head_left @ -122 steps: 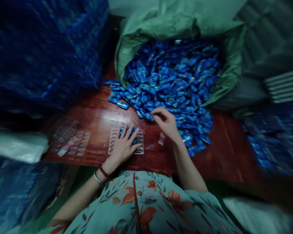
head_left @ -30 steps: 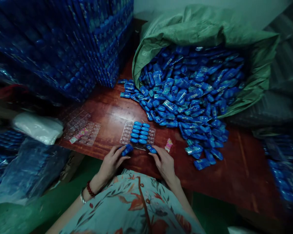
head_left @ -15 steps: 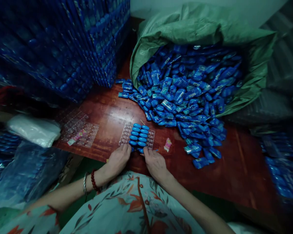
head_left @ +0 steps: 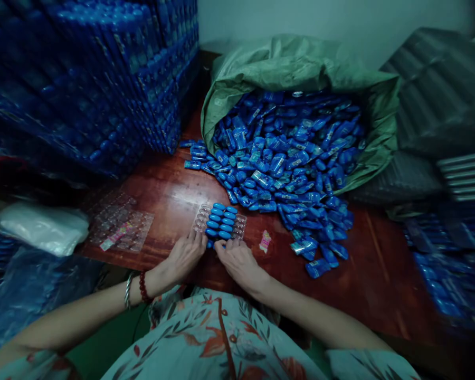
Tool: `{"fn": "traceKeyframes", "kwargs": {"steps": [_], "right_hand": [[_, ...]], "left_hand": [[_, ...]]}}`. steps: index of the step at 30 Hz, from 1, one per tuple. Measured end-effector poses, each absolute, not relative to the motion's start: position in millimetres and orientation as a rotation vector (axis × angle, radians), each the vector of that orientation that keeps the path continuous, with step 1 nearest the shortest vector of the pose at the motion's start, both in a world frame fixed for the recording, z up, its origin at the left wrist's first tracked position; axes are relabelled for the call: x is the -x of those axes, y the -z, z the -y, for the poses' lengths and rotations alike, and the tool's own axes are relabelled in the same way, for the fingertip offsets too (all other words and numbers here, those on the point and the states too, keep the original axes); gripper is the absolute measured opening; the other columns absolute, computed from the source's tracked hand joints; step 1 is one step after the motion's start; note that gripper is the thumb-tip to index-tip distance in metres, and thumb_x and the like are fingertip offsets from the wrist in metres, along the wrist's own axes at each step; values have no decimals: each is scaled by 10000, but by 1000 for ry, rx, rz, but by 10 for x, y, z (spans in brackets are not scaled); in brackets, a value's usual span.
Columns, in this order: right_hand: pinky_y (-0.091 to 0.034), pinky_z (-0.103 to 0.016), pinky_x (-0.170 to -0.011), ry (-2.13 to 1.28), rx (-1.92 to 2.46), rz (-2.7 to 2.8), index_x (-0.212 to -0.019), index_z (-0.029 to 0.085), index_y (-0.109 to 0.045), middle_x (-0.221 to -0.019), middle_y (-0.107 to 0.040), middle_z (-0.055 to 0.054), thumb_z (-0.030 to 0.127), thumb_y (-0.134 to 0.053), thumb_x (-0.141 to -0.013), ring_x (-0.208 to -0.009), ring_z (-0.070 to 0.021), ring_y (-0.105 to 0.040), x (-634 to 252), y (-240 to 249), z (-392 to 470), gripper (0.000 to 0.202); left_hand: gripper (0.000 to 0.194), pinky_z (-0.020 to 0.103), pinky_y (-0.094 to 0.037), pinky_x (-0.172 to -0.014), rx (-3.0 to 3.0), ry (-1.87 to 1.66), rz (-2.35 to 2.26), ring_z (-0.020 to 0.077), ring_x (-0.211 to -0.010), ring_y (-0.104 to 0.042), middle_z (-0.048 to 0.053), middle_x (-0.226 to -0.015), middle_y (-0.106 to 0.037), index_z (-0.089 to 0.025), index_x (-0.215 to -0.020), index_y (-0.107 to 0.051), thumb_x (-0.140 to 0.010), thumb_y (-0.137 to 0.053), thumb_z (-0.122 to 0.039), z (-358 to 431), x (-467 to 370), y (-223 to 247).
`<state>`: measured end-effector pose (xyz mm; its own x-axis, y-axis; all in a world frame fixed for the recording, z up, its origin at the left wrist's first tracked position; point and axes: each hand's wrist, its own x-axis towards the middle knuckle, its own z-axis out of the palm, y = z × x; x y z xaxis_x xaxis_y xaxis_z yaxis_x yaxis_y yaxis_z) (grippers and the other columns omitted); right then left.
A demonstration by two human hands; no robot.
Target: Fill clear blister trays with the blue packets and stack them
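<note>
A clear molded plastic tray [head_left: 238, 226] lies near the front edge of the table, with two columns of glossy blue oval packets [head_left: 226, 228] in its middle and clear hollows on both sides. My left hand [head_left: 187, 254] is closed at the tray's near left corner, fingers bent and together. At the near right corner, my right hand [head_left: 239, 259] is closed too, its thumb and forefinger by the lowest blue packets. The fingers partly cover the tray's near end, so the grip beneath them is hidden.
A green woven sack [head_left: 380, 105] spills a heap of blue packets [head_left: 277, 163] across the table [head_left: 170, 184]. Tall stacks of filled blue trays [head_left: 142, 79] stand at left. Flat clear trays [head_left: 138, 229] lie left; a pink label [head_left: 265, 241] lies right. Grey stacked trays [head_left: 439, 89] stand far right.
The camera view has shifted, so the scene sits a little lower and further left. Both hands stay at the tray's near end, the right hand's fingers now closer to the middle packets.
</note>
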<state>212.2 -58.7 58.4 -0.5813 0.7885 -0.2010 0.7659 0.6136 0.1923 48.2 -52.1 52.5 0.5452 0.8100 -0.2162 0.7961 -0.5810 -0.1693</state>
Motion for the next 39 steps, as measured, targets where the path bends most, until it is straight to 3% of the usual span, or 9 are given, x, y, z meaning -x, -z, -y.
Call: {"fn": "traceKeyframes", "kwargs": {"steps": [6, 14, 16, 19, 23, 29, 32, 35, 39], "right_hand": [[-421, -289, -577, 22, -1238, -2581, -1041, 141, -497, -808, -622, -100, 147, -428, -918, -730, -212, -611, -2214, -578, 495, 141], [-391, -287, -621, 27, -1648, -2631, -919, 179, -594, -772, -617, -69, 481, -426, -926, -745, -200, -594, -2350, -512, 591, 345], [-393, -283, -625, 13, -1838, -2636, -925, 176, -615, -765, -613, -62, 453, -387, -948, -725, -186, -584, -2382, -500, 623, 360], [-440, -308, -740, 58, -2058, -2729, -1143, 159, -591, -950, -636, -107, 408, -365, -962, -874, -211, -589, -2397, -470, 565, 383], [-312, -463, -1057, 297, -2047, -2923, -1454, 129, -279, -1464, -340, -177, 409, -352, -955, -1370, -300, -259, -2308, -292, 309, 577], [-196, -519, -1129, 680, -1937, -2965, -1499, 169, -101, -1571, -60, -121, 407, -319, -961, -1441, -263, 14, -2152, -35, 260, 627], [-229, -493, -1126, 814, -1987, -3022, -1490, 194, -172, -1561, -149, -102, 381, -348, -961, -1440, -253, -50, -2170, -27, 426, 588], [-344, -420, -1068, 852, -2245, -3034, -1397, 241, -403, -1421, -433, -81, 276, -349, -963, -1342, -208, -331, -2313, -55, 437, 439], [-431, -423, -913, 301, -2504, -2808, -1230, 242, -588, -1181, -568, -105, 122, -374, -899, -1095, -231, -477, -2604, -177, 70, 412]], "left_hand": [[437, 467, -363, -1058, 2698, -189, 1003, 269, -1197, -509, 163, -1219, -570, -105, -1246, -499, -837, -364, -30, 593, -359, -425], [160, 351, -467, -792, 2741, -242, 1286, 226, -814, -630, 110, -793, -665, -87, -888, -629, -832, -484, -50, 286, -510, -574], [153, 359, -466, -775, 2761, -167, 1406, 247, -834, -625, 133, -831, -668, -84, -919, -629, -869, -527, -187, 235, -493, -646], [444, 403, -449, -850, 2723, 57, 1581, 303, -1040, -580, 198, -1139, -619, -82, -1177, -561, -905, -471, -422, 201, -489, -679], [536, 440, -287, -1079, 2768, 386, 1745, 276, -1397, -251, 145, -1510, -290, -155, -1465, -231, -969, -278, -352, 123, -636, -445], [533, 461, -228, -1128, 3004, 625, 1981, 230, -1428, -172, 123, -1549, -187, -182, -1486, -143, -973, -221, -304, 114, -745, -96], [527, 451, -199, -1146, 3054, 671, 1953, 219, -1429, -167, 108, -1552, -187, -208, -1484, -159, -976, -238, -328, 246, -672, -103], [525, 433, -241, -1135, 3034, 819, 1982, 214, -1414, -215, 111, -1540, -223, -220, -1471, -204, -974, -280, -371, 256, -584, -155], [367, 372, -420, -1000, 2869, 1136, 1989, 194, -1169, -513, 125, -1253, -546, -157, -1238, -522, -966, -309, -281, -193, -580, -279]]}}
